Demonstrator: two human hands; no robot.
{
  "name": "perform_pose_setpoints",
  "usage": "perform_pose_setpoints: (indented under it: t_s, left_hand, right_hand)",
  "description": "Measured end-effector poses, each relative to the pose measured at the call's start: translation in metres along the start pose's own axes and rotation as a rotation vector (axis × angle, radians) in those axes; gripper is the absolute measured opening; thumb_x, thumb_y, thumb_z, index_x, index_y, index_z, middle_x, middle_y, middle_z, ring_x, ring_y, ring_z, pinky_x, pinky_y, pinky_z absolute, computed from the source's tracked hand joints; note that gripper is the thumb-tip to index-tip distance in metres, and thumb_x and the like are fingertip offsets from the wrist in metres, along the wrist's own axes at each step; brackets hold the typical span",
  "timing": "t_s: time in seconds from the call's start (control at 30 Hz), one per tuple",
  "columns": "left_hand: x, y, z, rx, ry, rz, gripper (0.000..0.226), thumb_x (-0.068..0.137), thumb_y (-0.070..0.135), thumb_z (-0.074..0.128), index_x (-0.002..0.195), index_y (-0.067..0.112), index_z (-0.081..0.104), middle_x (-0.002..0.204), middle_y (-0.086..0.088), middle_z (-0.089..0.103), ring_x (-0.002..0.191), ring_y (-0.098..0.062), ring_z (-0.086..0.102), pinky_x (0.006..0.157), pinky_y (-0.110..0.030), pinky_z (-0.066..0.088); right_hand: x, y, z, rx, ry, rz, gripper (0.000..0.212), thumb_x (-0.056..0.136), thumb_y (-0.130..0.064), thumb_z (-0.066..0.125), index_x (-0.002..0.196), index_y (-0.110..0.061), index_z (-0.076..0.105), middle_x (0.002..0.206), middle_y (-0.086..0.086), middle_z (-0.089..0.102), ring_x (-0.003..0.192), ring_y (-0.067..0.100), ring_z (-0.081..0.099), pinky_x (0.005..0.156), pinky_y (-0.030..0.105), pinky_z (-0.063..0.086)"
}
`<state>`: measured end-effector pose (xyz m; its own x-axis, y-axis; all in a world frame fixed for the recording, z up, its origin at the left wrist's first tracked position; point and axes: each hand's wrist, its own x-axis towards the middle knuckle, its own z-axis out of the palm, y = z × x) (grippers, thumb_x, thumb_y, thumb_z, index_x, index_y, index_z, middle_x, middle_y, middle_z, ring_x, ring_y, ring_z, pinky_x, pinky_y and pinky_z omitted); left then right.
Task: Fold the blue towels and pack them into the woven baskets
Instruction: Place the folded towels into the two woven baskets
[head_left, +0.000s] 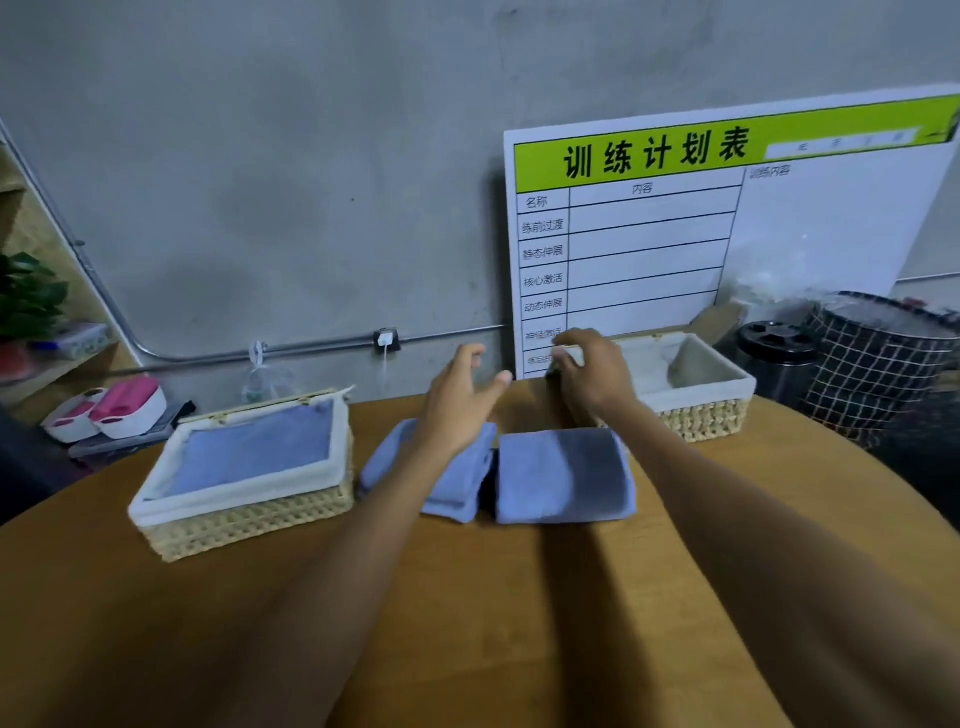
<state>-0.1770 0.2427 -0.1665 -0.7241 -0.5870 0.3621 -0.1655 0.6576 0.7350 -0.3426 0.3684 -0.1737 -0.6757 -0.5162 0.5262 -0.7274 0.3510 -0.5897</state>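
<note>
The right hand (587, 371) curls its fingers over the near-left corner of the unfilled right basket (696, 384). The left hand (462, 395) hovers spread above the left folded towel (441, 478). The right folded towel (563, 475) lies on the bench (467, 597) just in front of that basket, nearer the right hand; the left basket (244, 483) already holds one.

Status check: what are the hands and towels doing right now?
Left hand open. Right hand grips empty basket rim. Two folded towels wait on table. Nothing blocking.
</note>
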Motion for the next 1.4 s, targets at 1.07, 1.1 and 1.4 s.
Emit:
perform_pose_setpoints:
  t_s: [1.07, 1.1, 1.4]
  left_hand:
    - [-0.006, 0.061, -0.005, -0.369, -0.02, 0.206, 0.112, 0.063, 0.048, 0.089, 0.155, 0.031, 0.028, 0.155, 0.012, 0.041, 0.142, -0.008, 0.04, 0.116, -0.043, 0.039]
    - [-0.018, 0.059, -0.025, -0.356, 0.007, 0.218, 0.112, 0.064, 0.048, 0.089, 0.155, 0.032, 0.028, 0.156, 0.013, 0.04, 0.142, -0.007, 0.04, 0.116, -0.046, 0.039]
    - [-0.153, 0.026, -0.171, -0.27, 0.108, 0.168, 0.111, 0.066, 0.035, 0.091, 0.153, 0.048, 0.024, 0.151, 0.028, 0.039, 0.137, 0.0, 0.043, 0.11, -0.039, 0.046]
  right_hand:
    - [-0.023, -0.029, -0.134, 0.392, 0.488, 0.115, 0.026, 0.093, -0.038, 0.061, 0.107, -0.019, 0.074, 0.107, -0.007, 0.067, 0.109, 0.012, 0.058, 0.098, 0.039, 0.047]
    - [-0.029, -0.045, -0.13, 0.409, 0.495, 0.097, 0.024, 0.093, -0.038, 0.061, 0.106, -0.021, 0.073, 0.105, -0.009, 0.064, 0.109, 0.013, 0.057, 0.099, 0.041, 0.046]
    - [-0.133, -0.18, -0.071, 0.58, 0.429, 0.002, 0.019, 0.095, -0.037, 0.064, 0.112, -0.029, 0.068, 0.116, -0.015, 0.063, 0.116, 0.005, 0.052, 0.102, 0.038, 0.043]
